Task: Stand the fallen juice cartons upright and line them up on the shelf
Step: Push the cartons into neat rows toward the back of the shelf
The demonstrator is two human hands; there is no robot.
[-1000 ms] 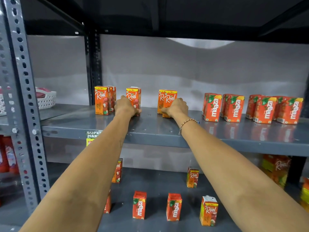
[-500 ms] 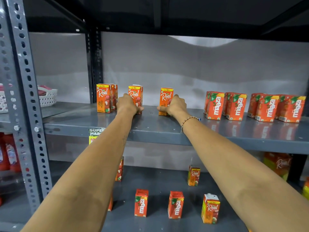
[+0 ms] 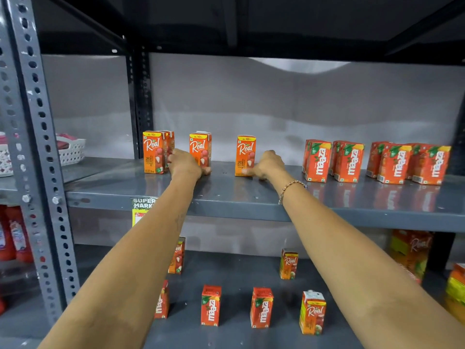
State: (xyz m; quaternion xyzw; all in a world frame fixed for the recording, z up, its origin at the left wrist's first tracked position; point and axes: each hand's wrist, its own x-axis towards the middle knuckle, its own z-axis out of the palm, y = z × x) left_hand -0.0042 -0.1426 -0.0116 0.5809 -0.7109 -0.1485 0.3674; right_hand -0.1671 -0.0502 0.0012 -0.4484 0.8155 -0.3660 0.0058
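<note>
Three orange Real juice cartons stand upright on the grey middle shelf (image 3: pixel 241 197): a left one (image 3: pixel 154 152) with another behind it, a middle one (image 3: pixel 200 148), and a right one (image 3: pixel 246 154). My left hand (image 3: pixel 185 164) wraps the lower left of the middle carton, its fingers curling round the base. My right hand (image 3: pixel 268 165) rests at the right carton's lower right side, fingertips across its base. Red Maaza cartons (image 3: pixel 348 162) stand upright in pairs further right on the same shelf.
The lower shelf (image 3: pixel 231 268) holds several spaced upright Maaza (image 3: pixel 210 305) and Real cartons (image 3: pixel 312 313). A white basket (image 3: pixel 71 151) sits on the neighbouring shelf at left. A perforated steel post (image 3: pixel 32 147) stands at the left. Stacked cartons (image 3: pixel 412 250) sit at the lower right.
My right hand has slid from the front of the right Real carton to its right side, baring its face. My left hand has dropped lower on the middle carton.
</note>
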